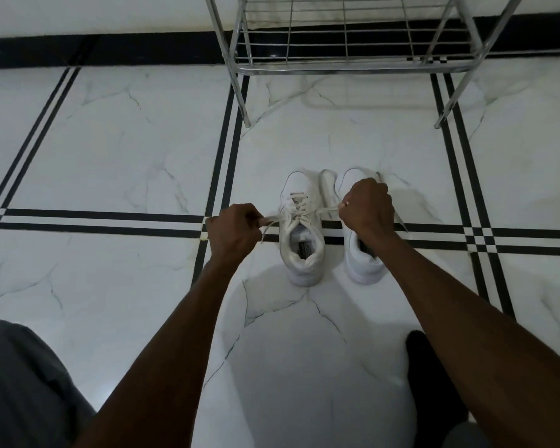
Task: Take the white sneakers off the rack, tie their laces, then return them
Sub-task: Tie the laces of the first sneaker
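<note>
Two white sneakers stand side by side on the floor, heels toward me. The left sneaker [299,227] has its laces [299,210] stretched out to both sides. My left hand [235,232] is closed on the left lace end, just left of that shoe. My right hand [367,205] grips the right lace end and hovers over the right sneaker [362,263], hiding its front and tongue. A loose lace of the right sneaker trails on the floor to its right.
A chrome wire shoe rack [346,67] stands against the wall straight ahead, its lowest shelf bare. The floor [126,150] is white marble tile with black stripe inlays. My knees and dark clothing fill the lower corners.
</note>
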